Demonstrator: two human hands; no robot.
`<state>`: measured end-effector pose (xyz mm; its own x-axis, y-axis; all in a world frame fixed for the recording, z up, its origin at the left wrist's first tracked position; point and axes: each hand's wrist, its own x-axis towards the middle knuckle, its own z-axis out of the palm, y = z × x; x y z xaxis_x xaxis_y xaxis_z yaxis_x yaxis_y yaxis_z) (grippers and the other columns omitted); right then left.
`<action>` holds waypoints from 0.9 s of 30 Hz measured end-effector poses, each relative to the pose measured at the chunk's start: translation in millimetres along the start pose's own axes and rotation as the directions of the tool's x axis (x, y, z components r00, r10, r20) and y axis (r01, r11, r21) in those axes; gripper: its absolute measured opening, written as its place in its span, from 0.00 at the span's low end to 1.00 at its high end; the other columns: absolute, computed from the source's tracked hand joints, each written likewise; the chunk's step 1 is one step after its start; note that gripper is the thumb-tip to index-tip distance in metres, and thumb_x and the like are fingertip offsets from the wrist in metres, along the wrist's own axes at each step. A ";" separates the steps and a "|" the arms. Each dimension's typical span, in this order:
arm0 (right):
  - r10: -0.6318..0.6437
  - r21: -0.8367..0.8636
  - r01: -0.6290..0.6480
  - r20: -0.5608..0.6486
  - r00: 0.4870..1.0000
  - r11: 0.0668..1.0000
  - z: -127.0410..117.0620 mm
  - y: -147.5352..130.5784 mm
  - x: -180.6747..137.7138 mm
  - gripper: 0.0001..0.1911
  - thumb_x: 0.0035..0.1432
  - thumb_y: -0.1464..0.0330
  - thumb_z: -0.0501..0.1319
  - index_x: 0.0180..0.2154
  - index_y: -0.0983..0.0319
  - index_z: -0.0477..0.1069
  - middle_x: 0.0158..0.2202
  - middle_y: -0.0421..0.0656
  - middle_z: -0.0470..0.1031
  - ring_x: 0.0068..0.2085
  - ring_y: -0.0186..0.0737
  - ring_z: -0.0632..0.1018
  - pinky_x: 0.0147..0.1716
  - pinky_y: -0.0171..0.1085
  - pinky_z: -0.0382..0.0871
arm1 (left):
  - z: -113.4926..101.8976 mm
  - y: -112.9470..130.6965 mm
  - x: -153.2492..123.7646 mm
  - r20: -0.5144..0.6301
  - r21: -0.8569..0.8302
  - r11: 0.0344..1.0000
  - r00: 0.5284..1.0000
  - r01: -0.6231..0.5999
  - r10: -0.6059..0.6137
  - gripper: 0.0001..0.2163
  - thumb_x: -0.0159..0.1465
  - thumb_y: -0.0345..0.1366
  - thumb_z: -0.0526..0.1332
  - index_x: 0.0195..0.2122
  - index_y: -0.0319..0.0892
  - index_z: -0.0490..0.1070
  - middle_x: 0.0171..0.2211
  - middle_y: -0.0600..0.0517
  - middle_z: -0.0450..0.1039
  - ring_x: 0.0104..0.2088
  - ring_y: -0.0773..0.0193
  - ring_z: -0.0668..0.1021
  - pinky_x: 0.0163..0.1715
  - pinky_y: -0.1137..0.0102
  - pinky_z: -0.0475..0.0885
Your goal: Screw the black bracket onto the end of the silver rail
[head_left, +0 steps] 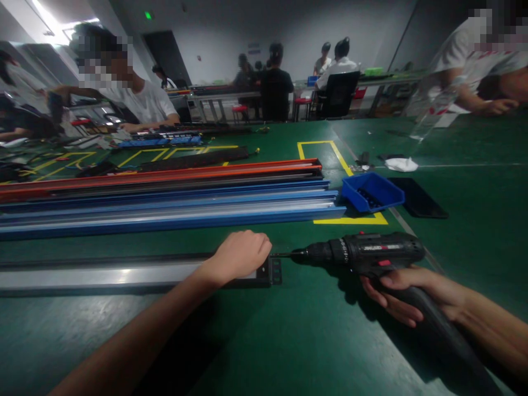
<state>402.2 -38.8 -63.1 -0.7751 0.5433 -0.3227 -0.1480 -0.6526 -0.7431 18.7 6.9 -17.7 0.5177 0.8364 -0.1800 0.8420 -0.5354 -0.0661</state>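
My left hand (243,254) is closed over the right end of a long metal profile (124,275) with a silver face and dark edges. A black end bracket (275,270) with slots shows just past my fingers. In my right hand (404,297) is a black cordless drill (371,254), my fingers wrapped round its grip. The drill lies level and points left. Its thin bit reaches the end of the profile beside my left knuckles; whether the tip sits on a screw is hidden.
Blue profiles (173,212) and an orange profile (165,177) lie behind, across the green table (264,341). A blue bin (373,192) with small dark parts stands at their right end, next to a black flat object (418,198). Co-workers sit across the table.
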 end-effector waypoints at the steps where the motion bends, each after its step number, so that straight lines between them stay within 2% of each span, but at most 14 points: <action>1: -0.004 0.008 0.004 -0.005 1.000 1.000 0.7 0.2 -0.1 0.16 0.67 0.61 0.67 0.38 0.70 0.83 0.18 0.37 0.69 0.17 0.28 0.65 0.23 0.29 0.74 | -0.5 0.2 -0.1 0.004 -0.006 1.000 1.000 0.006 -0.006 0.22 0.76 0.33 0.43 0.44 0.39 0.79 0.38 0.40 0.84 0.40 0.45 0.86 0.35 0.59 0.76; 10: -0.035 0.037 0.033 0.049 0.998 0.999 3.3 -2.8 0.4 0.12 0.68 0.65 0.67 0.41 0.69 0.82 0.32 0.41 0.77 0.19 0.23 0.67 0.26 0.28 0.78 | -2.8 0.3 -1.0 0.025 -0.024 1.000 1.000 -0.010 0.011 0.21 0.76 0.32 0.44 0.46 0.39 0.79 0.40 0.39 0.84 0.41 0.46 0.86 0.36 0.59 0.77; 23: -0.024 0.031 0.024 0.007 1.000 0.999 -0.5 -1.5 -0.3 0.12 0.66 0.64 0.69 0.42 0.68 0.82 0.33 0.42 0.77 0.19 0.23 0.68 0.25 0.28 0.78 | -2.6 0.4 0.2 0.006 -0.049 0.999 1.000 0.003 -0.003 0.21 0.76 0.33 0.43 0.44 0.40 0.79 0.38 0.41 0.84 0.40 0.46 0.86 0.35 0.59 0.77; 27: -0.011 0.019 0.011 0.007 1.000 1.000 0.0 -2.5 -0.4 0.13 0.67 0.64 0.69 0.45 0.69 0.82 0.35 0.42 0.78 0.19 0.23 0.69 0.25 0.28 0.78 | -2.3 0.9 0.1 0.005 -0.043 0.999 1.000 0.004 -0.004 0.22 0.76 0.34 0.43 0.44 0.40 0.79 0.38 0.41 0.84 0.40 0.47 0.86 0.35 0.60 0.76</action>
<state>402.9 -37.5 -61.1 -0.7778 0.5466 -0.3102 -0.1683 -0.6568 -0.7350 19.9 6.8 -15.6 0.5139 0.8377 -0.1849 0.8497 -0.5266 -0.0243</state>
